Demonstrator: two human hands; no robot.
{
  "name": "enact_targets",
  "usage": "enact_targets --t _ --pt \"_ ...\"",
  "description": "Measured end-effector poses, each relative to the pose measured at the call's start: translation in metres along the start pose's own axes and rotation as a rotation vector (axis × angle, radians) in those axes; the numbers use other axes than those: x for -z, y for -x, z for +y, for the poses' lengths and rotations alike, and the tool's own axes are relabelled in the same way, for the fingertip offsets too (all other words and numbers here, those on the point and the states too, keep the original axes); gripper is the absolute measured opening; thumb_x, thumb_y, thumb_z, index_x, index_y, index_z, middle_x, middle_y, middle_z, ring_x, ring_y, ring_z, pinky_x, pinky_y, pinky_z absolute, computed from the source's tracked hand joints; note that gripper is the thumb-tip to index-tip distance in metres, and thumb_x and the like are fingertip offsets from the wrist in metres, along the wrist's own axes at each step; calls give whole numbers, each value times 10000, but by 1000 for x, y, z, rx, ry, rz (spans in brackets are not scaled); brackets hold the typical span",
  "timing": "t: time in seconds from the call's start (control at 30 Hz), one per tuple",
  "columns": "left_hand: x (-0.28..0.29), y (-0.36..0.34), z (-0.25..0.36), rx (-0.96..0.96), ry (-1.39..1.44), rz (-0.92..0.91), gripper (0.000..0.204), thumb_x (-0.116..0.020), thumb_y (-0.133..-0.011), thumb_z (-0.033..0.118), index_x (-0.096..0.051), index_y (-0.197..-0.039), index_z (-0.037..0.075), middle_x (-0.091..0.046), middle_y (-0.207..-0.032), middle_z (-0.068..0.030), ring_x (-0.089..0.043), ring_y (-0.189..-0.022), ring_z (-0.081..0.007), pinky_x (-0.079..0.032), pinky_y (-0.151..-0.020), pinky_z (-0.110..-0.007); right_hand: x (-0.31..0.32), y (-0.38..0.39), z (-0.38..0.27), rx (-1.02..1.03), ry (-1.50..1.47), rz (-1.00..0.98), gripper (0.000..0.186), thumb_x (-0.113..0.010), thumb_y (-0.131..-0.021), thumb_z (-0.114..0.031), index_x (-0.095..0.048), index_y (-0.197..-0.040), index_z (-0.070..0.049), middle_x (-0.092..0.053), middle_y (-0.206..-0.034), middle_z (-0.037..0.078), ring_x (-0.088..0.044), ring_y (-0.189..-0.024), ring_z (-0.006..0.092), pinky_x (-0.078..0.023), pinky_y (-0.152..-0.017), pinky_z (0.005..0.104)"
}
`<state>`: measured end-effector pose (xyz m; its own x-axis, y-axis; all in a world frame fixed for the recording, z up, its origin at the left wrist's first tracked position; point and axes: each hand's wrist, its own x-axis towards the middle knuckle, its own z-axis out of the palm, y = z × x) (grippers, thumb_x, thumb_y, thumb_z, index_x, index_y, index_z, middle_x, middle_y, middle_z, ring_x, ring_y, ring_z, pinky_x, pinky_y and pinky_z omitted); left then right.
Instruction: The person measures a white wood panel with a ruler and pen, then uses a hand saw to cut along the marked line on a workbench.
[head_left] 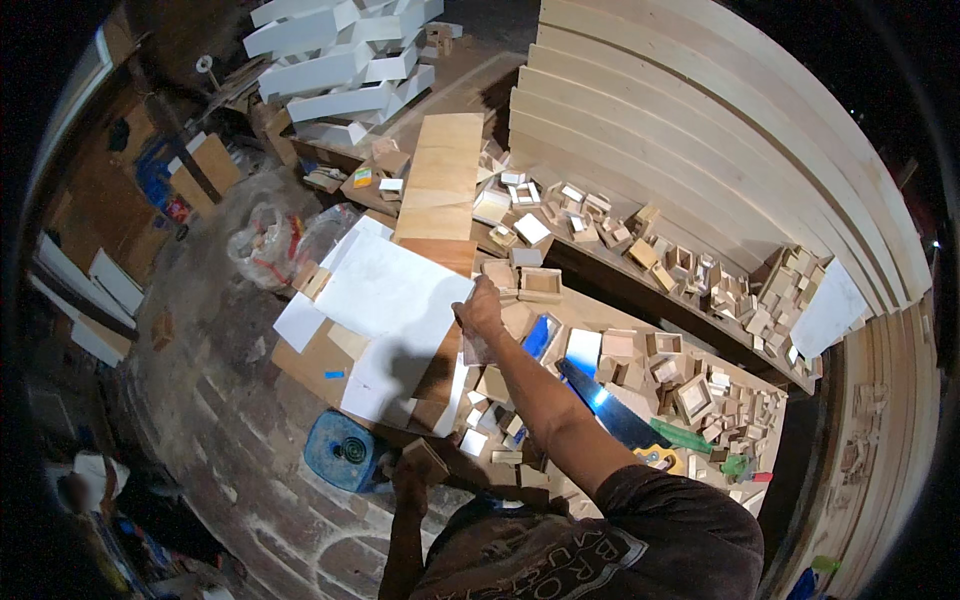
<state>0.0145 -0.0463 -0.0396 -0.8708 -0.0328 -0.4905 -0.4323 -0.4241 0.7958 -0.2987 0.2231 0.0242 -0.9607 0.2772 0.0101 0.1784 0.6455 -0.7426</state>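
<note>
Head view, workbench seen from above.

Hands, two. My left hand (410, 480), low in the view: fingers closed around one small wooden piece (428, 460), pale and box-like, held tilted just off the bench's near edge. My right hand (482, 308), arm stretched forward: fingers bent, lying at the right edge of one white sheet (390, 280); the fingertips are partly hidden, so I cannot tell whether they pinch that edge or merely rest on it.

Sheet goods: the white sheet, large, lying flat toward the left of the bench, a second white piece (368, 368) nearer me, partly in shadow; under them a brown board (305, 362), bearing a blue strip (334, 375). Beyond, one long wooden board (440, 180), pointing away from me.

Tools: one handsaw (612, 408), yellow-handled, lying to the right of my forearm; a green tool (682, 436) just beside it.

Small stock: many little wooden boxes (692, 400) heaped across the bench's right side, more small boxes (655, 262) along the ledge behind.

Surroundings: tall pale planks (660, 130) at the back; white boxes (340, 95) stacked far left; a clear plastic bag (265, 245) and a blue plastic object (322, 455) on the left.
</note>
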Motion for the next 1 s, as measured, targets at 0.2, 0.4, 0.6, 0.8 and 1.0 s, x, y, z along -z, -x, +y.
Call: enact_targets --t 0.2,0.4,0.6,0.8,1.0 --pt "-8 -11 7 -10 38 -128 388 -665 -962 158 -567 -1318 41 -614 -1239 -75 -599 -1152 -225 -506 -993 -393 -26 15 36 -339 -533 -111 603 -815 -786 -248 -482 -1194 45 -642 -1082 248 -642 -1030 357 -527 -889 419" --pt "-4 -22 -1 -116 -152 -118 452 -745 -903 176 -586 -1301 33 -636 -1180 -56 -616 -1098 -210 -509 -960 -381 -36 57 -4 -360 -580 -179 310 -742 -864 -199 -495 -968 -42 -543 -739 98 -519 -567 184 -416 -428 354" --pt "-21 -9 24 -33 -28 -108 467 -760 -891 194 -593 -1297 36 -647 -1156 -48 -626 -1065 -195 -518 -929 -368 -33 44 14 -475 -760 112 160 -672 -898 -151 -555 -937 -50 -554 -796 60 -523 -751 159 -429 -620 344" --pt "-11 -2 18 -11 5 -106 462 -754 -901 228 -601 -1298 49 -651 -1158 -37 -632 -1040 -169 -529 -899 -351 23 45 33 -372 -803 134 408 -643 -931 -117 -568 -1277 84 -676 -1095 170 -638 -962 235 -507 -855 343" --pt "-30 15 34 -107 -144 -127 402 -669 -965 253 -606 -1294 31 -650 -1182 -44 -624 -1060 -162 -528 -902 -353 114 65 71 -319 -1001 -14 305 -621 -947 -70 -605 -1198 102 -695 -1068 157 -678 -915 218 -541 -811 326"
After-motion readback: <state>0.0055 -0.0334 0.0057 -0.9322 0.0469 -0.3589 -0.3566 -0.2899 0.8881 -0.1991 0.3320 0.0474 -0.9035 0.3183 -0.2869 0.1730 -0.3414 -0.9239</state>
